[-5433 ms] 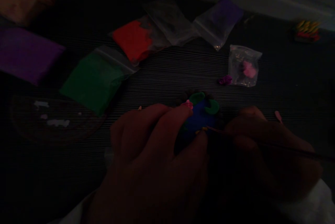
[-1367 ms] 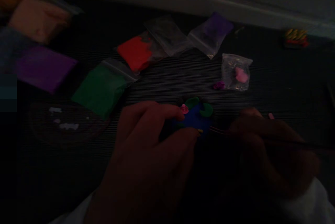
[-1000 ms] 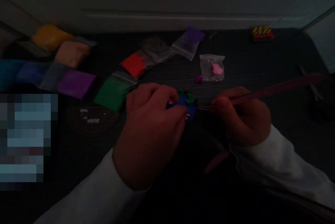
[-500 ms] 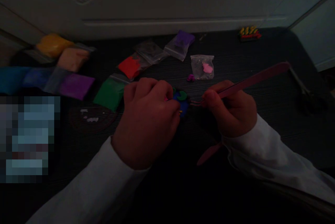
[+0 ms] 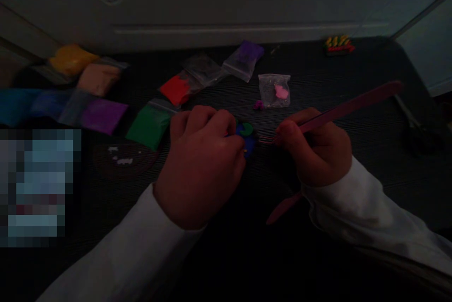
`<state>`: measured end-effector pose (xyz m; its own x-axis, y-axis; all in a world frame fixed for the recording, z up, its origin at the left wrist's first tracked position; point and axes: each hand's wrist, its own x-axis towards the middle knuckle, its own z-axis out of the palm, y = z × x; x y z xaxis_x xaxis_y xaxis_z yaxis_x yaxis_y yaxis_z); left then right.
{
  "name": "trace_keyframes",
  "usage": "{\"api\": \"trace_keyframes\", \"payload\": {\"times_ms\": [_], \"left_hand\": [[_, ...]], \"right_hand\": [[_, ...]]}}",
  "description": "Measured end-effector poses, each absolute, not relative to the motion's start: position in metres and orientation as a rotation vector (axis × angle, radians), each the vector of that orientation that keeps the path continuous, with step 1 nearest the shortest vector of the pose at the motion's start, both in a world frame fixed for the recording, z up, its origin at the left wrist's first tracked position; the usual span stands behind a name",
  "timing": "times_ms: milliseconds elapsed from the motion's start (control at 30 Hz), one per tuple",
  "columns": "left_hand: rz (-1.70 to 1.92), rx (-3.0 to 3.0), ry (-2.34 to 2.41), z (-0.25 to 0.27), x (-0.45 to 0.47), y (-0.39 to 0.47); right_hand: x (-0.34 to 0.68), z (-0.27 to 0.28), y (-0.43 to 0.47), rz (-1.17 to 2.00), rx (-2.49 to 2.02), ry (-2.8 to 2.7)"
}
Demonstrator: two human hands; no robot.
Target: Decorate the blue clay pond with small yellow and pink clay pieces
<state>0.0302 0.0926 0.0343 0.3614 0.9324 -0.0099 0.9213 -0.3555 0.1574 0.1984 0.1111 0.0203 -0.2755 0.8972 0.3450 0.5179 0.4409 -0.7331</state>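
My left hand [image 5: 203, 165] is closed over a small blue clay piece [image 5: 249, 146] with a green curved bit [image 5: 246, 129] on top and dark edging. Its fingertips and most of the piece's left side are hidden under the hand. Out of the piece's right side runs a thin pale cord or wire [image 5: 266, 139], which meets the pinched fingertips of my right hand [image 5: 310, 149]. That hand also grips a flat pink modelling tool [image 5: 353, 107], its long end pointing to the upper right. Below the right wrist lies a second pink tool [image 5: 284, 208], partly covered by the sleeve.
Bags of green clay [image 5: 148, 125], red clay [image 5: 175, 89] and purple clay [image 5: 106, 115] lie left. Behind are a pink clay bag [image 5: 281, 91] and a magenta scrap [image 5: 258, 105]. Scissors [image 5: 416, 128] lie right; a yellow-and-red figure [image 5: 339, 45] stands at the back.
Both hands appear slightly further right, the right hand a little more so. The pink tool's far end has shifted right. Both holds stay the same.
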Motion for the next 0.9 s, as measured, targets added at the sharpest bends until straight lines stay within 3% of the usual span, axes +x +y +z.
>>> {"api": "trace_keyframes", "payload": {"times_ms": [900], "left_hand": [[0.225, 2.458, 1.798, 0.047, 0.026, 0.088]], "right_hand": [[0.201, 0.018, 0.112, 0.610, -1.204, -1.794]]}}
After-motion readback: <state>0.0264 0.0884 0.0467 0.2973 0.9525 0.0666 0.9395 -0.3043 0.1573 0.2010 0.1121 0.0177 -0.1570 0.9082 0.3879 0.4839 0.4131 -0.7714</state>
